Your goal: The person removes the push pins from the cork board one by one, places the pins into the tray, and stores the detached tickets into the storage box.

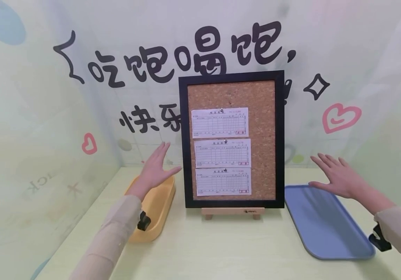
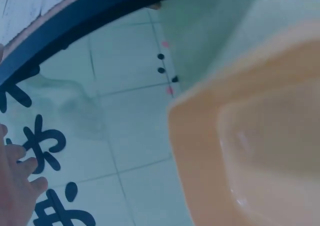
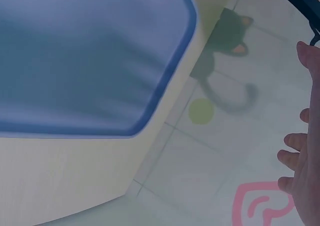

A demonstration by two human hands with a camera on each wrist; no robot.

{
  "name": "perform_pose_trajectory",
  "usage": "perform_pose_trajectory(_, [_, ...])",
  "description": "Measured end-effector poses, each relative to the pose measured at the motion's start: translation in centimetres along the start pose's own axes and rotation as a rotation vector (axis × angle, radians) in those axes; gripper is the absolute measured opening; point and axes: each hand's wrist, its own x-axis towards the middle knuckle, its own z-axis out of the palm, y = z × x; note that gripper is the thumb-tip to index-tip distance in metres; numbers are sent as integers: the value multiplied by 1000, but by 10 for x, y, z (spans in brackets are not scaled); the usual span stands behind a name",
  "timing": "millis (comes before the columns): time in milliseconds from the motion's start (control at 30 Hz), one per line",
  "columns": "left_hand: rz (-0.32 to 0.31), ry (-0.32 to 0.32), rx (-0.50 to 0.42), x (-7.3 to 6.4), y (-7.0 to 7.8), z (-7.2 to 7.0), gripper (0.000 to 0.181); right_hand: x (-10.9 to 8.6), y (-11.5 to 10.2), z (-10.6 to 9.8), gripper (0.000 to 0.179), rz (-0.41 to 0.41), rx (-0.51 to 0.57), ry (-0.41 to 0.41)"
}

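Note:
A cork board [image 1: 261, 155] in a black frame stands upright on a small wooden easel [image 1: 233, 211]. Three printed paper slips are pinned to it one above another: a top slip [image 1: 219, 123], a middle slip [image 1: 223, 154] and a bottom slip [image 1: 223, 182]. My left hand [image 1: 156, 167], fingers straight and thumb spread, hovers over the yellow tray [image 1: 158, 221] to the board's left. On the other side, my right hand [image 1: 338, 177] is held with extended fingers above the far end of the blue tray [image 1: 333, 229]. Neither hand holds anything.
A pale table [image 1: 228, 249] carries the trays and the easel. Behind it hangs a whitish wall sheet [image 1: 144, 23] with large black characters and pink hearts. Side sheets close in the left and right. Each wrist wears a black strap mount.

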Motion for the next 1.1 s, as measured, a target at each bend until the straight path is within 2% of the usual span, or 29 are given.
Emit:
perform_pose_trajectory(133, [14,23,-56,10,12,0,91,2,-3,-4,85,-12,-18,16])
perform_pose_trajectory(333, [-4,58,-150,26,28,-1,92,6,-10,-10,83,-27,-1,30])
perform_pose_trajectory(500, [-53,121,-266,40,39,-4,92,10,-19,-16,79,-32,21,41])
perform_pose_trajectory(667, [-47,188,-354,54,48,-4,93,17,-28,-21,76,-36,85,69])
perform_pose_trajectory(833, [-36,222,-404,64,55,-2,91,26,-39,-26,73,-50,153,130])
perform_pose_trajectory(933, [-44,234,-401,69,59,0,91,32,-46,-29,70,-68,186,175])
perform_pose_trajectory(1100, [-62,269,-401,72,62,3,91,44,-59,-32,62,-123,231,313])
